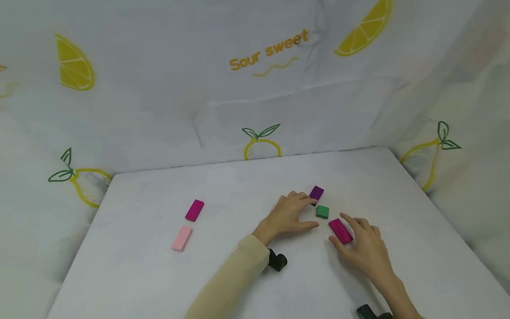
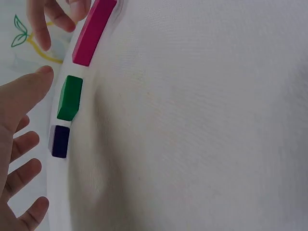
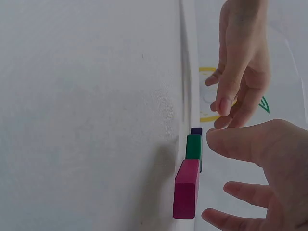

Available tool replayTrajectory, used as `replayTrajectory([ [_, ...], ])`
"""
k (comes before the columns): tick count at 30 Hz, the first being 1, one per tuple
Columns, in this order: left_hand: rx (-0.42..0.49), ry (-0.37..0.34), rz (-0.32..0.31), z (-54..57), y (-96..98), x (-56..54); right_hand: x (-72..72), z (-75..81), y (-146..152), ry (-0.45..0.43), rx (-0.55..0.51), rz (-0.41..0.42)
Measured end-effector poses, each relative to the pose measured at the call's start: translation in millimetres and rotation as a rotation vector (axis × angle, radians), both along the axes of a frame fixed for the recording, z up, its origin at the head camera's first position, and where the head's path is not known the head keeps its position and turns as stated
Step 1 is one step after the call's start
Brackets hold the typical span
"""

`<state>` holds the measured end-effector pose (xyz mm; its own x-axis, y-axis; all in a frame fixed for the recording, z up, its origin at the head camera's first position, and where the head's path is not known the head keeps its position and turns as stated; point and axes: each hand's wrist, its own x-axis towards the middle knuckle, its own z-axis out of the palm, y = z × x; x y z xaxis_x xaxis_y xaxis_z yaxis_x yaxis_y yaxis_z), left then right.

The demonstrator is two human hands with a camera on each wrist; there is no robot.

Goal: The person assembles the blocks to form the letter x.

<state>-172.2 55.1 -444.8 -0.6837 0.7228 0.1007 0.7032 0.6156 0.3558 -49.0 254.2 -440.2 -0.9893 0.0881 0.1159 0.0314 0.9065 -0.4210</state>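
My left hand (image 1: pixel 290 214) hovers over the table with thumb and fingers spread, holding nothing. Just beyond its fingertips lie a purple block (image 1: pixel 316 193) and a small green block (image 1: pixel 322 212); a finger partly covers the purple one in the head view. My right hand (image 1: pixel 364 243) is spread around a magenta block (image 1: pixel 340 231), thumb on one side and fingers on the other. In the right wrist view a gap shows between that hand and the magenta block (image 3: pixel 186 190). The left wrist view shows the green block (image 2: pixel 70 98) between the magenta and purple ones.
On the left half of the white table (image 1: pixel 131 248) lie another magenta block (image 1: pixel 194 210) and a pink block (image 1: pixel 182 238). Black wrist devices (image 1: pixel 277 260) show at both wrists. A lemon-print cloth (image 1: pixel 159 110) stands behind the table.
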Motion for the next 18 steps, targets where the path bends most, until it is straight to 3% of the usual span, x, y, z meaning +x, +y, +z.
replayTrajectory([
  [10,-0.084,0.052,-0.015,-2.6,28.6,-1.8,5.0,-3.1,4,-0.048,-0.017,-0.007],
  [18,-0.115,0.049,0.028,-8.9,38.7,2.0,4.1,-5.5,2,-0.054,-0.021,-0.009],
])
